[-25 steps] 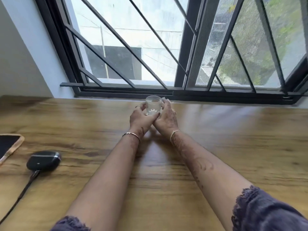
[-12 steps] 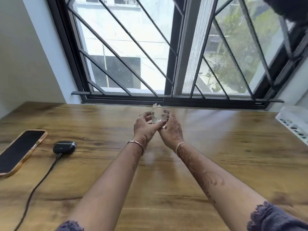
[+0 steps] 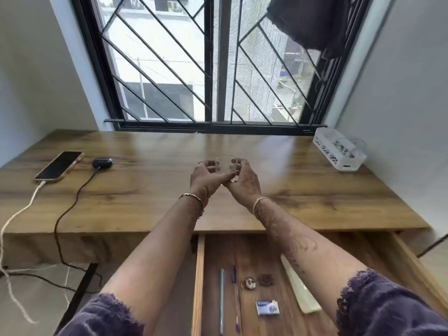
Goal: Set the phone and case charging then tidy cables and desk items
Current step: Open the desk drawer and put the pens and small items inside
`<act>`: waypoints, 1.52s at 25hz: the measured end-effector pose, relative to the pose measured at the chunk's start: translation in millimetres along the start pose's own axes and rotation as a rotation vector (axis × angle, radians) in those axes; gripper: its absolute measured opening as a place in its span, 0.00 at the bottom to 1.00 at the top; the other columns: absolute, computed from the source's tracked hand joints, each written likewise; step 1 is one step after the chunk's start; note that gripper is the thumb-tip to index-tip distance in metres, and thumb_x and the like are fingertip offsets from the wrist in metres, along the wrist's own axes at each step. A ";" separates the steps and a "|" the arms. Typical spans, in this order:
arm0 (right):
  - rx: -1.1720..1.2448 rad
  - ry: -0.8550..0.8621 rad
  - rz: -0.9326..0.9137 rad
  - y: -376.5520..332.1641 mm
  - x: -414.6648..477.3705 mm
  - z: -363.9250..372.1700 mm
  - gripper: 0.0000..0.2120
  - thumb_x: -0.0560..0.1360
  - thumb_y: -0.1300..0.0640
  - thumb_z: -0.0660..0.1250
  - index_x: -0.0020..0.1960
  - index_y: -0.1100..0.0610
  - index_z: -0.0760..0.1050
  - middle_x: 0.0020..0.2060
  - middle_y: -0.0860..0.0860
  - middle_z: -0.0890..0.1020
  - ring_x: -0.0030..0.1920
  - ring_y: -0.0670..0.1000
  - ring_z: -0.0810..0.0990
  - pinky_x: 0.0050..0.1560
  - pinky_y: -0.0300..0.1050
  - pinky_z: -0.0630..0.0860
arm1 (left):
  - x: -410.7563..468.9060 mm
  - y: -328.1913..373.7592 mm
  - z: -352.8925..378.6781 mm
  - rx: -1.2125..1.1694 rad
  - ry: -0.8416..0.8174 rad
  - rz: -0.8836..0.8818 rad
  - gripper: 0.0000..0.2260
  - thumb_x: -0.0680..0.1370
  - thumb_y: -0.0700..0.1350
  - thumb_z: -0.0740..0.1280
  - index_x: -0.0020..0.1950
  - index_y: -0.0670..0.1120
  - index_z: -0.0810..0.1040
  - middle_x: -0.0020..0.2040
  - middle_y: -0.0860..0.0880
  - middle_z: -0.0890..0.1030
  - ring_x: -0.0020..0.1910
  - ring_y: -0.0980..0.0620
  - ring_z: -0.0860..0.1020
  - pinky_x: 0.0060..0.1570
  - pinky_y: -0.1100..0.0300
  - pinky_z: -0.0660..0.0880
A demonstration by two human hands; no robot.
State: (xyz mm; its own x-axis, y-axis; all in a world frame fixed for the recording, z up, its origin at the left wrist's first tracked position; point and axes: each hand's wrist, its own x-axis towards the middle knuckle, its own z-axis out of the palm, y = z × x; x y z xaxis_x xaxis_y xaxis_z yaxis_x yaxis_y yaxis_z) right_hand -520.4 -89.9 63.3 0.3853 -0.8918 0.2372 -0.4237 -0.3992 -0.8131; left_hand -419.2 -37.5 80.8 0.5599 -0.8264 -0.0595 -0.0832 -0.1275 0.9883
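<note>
A small clear glass (image 3: pixel 226 164) is held above the middle of the wooden desk (image 3: pixel 150 197), with my left hand (image 3: pixel 206 177) and my right hand (image 3: pixel 244 181) both closed around it. At the far left lies the phone (image 3: pixel 59 165), screen dark, with a white cable (image 3: pixel 19 214) plugged into its near end. Beside it sits the dark earbud case (image 3: pixel 102 163) with a black cable (image 3: pixel 70 209) attached. Both cables run off the desk's front edge to the floor.
A white basket (image 3: pixel 339 152) with small items stands at the back right corner. Below the desk's front edge an open drawer (image 3: pixel 200 282) holds two pens, a small box, round trinkets and a pale flat strip. The barred window is behind the desk.
The view has pulled back and tilted down, so the drawer, basket and cables now show. Both hands have kept hold of the glass and lifted it off the back of the desk.
</note>
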 end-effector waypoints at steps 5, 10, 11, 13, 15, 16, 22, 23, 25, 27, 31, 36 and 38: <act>-0.073 -0.013 0.027 21.7 -92.2 -62.6 0.31 0.66 0.48 0.76 0.62 0.56 0.67 0.55 0.53 0.80 0.54 0.55 0.80 0.55 0.51 0.76 | -88.6 -6.4 39.2 0.217 -0.076 0.029 0.25 0.65 0.46 0.79 0.58 0.42 0.75 0.49 0.48 0.81 0.48 0.52 0.79 0.44 0.68 0.74; -0.155 -0.034 0.102 64.7 -160.7 -105.9 0.31 0.62 0.46 0.77 0.60 0.54 0.70 0.52 0.52 0.82 0.53 0.54 0.81 0.56 0.49 0.77 | -148.0 -26.1 85.6 0.351 -0.215 0.014 0.25 0.67 0.46 0.78 0.60 0.43 0.74 0.45 0.50 0.80 0.45 0.54 0.78 0.39 0.70 0.72; -0.162 -0.033 0.118 72.7 -170.3 -112.7 0.31 0.62 0.47 0.77 0.60 0.53 0.70 0.52 0.51 0.83 0.53 0.52 0.81 0.55 0.46 0.76 | -155.7 -31.4 93.5 0.363 -0.250 -0.004 0.25 0.67 0.46 0.78 0.60 0.43 0.73 0.45 0.50 0.80 0.45 0.54 0.78 0.38 0.71 0.72; -0.162 -0.024 0.166 89.5 -186.3 -124.6 0.30 0.62 0.49 0.78 0.60 0.52 0.71 0.51 0.50 0.83 0.52 0.50 0.82 0.54 0.43 0.76 | -168.2 -41.8 110.7 0.407 -0.299 -0.015 0.26 0.67 0.48 0.78 0.61 0.44 0.73 0.49 0.50 0.81 0.46 0.55 0.77 0.39 0.70 0.73; -0.156 -0.028 0.223 108.8 -196.6 -129.5 0.29 0.62 0.51 0.79 0.59 0.51 0.72 0.51 0.49 0.83 0.51 0.49 0.82 0.54 0.44 0.77 | -174.8 -54.1 125.9 0.451 -0.318 -0.017 0.26 0.67 0.49 0.78 0.61 0.46 0.73 0.50 0.50 0.80 0.47 0.55 0.77 0.47 0.65 0.73; -0.154 -0.031 0.245 117.2 -200.3 -130.3 0.29 0.62 0.51 0.79 0.59 0.51 0.72 0.51 0.49 0.83 0.51 0.49 0.82 0.54 0.44 0.77 | -176.3 -61.3 132.7 0.459 -0.323 -0.025 0.26 0.66 0.49 0.78 0.61 0.46 0.73 0.50 0.51 0.80 0.47 0.56 0.77 0.49 0.63 0.74; -0.134 -0.110 0.320 159.6 -195.2 -106.6 0.26 0.68 0.59 0.73 0.64 0.52 0.71 0.55 0.50 0.82 0.54 0.49 0.82 0.58 0.47 0.78 | -162.1 -111.7 152.1 0.433 -0.250 -0.135 0.27 0.64 0.47 0.78 0.60 0.51 0.72 0.54 0.49 0.82 0.51 0.51 0.81 0.52 0.49 0.79; -0.107 -0.139 0.338 165.1 -191.7 -99.6 0.26 0.69 0.60 0.72 0.65 0.52 0.71 0.56 0.50 0.82 0.54 0.49 0.82 0.58 0.48 0.78 | -157.7 -118.6 151.5 0.433 -0.232 -0.157 0.27 0.64 0.46 0.79 0.60 0.52 0.72 0.55 0.49 0.82 0.52 0.50 0.81 0.53 0.49 0.79; -0.073 -0.188 0.364 173.6 -180.3 -84.7 0.27 0.68 0.63 0.70 0.66 0.52 0.71 0.57 0.51 0.81 0.56 0.50 0.81 0.60 0.49 0.77 | -146.3 -128.9 149.3 0.442 -0.191 -0.189 0.27 0.64 0.46 0.79 0.61 0.52 0.73 0.57 0.49 0.81 0.55 0.50 0.79 0.56 0.50 0.78; -0.082 -0.205 0.377 178.1 -169.1 -72.2 0.28 0.68 0.65 0.68 0.68 0.52 0.70 0.60 0.53 0.80 0.59 0.52 0.80 0.64 0.49 0.75 | -134.8 -136.5 146.8 0.462 -0.144 -0.206 0.28 0.65 0.45 0.79 0.62 0.50 0.73 0.59 0.49 0.80 0.59 0.49 0.77 0.60 0.55 0.74; -0.109 -0.271 0.441 180.1 -142.8 -53.6 0.28 0.71 0.66 0.62 0.70 0.54 0.67 0.64 0.55 0.76 0.65 0.54 0.75 0.67 0.42 0.69 | -106.5 -149.8 142.0 0.472 -0.092 -0.255 0.28 0.67 0.45 0.78 0.65 0.46 0.73 0.62 0.46 0.79 0.62 0.46 0.76 0.59 0.59 0.71; -0.088 -0.275 0.512 188.2 -123.9 -40.2 0.25 0.73 0.64 0.61 0.70 0.55 0.67 0.66 0.55 0.75 0.67 0.55 0.72 0.66 0.42 0.67 | -84.6 -158.2 142.5 0.458 -0.094 -0.320 0.29 0.68 0.44 0.77 0.67 0.43 0.72 0.63 0.43 0.78 0.63 0.46 0.76 0.60 0.60 0.70; -0.071 -0.256 0.525 189.4 -120.8 -39.2 0.24 0.73 0.64 0.62 0.69 0.56 0.68 0.65 0.55 0.76 0.67 0.55 0.73 0.66 0.42 0.67 | -80.7 -158.0 143.3 0.456 -0.100 -0.329 0.29 0.68 0.43 0.76 0.67 0.43 0.72 0.63 0.42 0.78 0.63 0.46 0.76 0.60 0.59 0.71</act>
State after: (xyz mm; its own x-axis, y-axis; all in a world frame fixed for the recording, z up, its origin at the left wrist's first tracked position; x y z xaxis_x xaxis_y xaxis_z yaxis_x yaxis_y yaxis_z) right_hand -679.3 -66.1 -98.5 0.2910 -0.8978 -0.3305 -0.6615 0.0607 -0.7474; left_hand -569.3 -29.3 -90.6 0.5378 -0.7481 -0.3888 -0.2772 -0.5924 0.7564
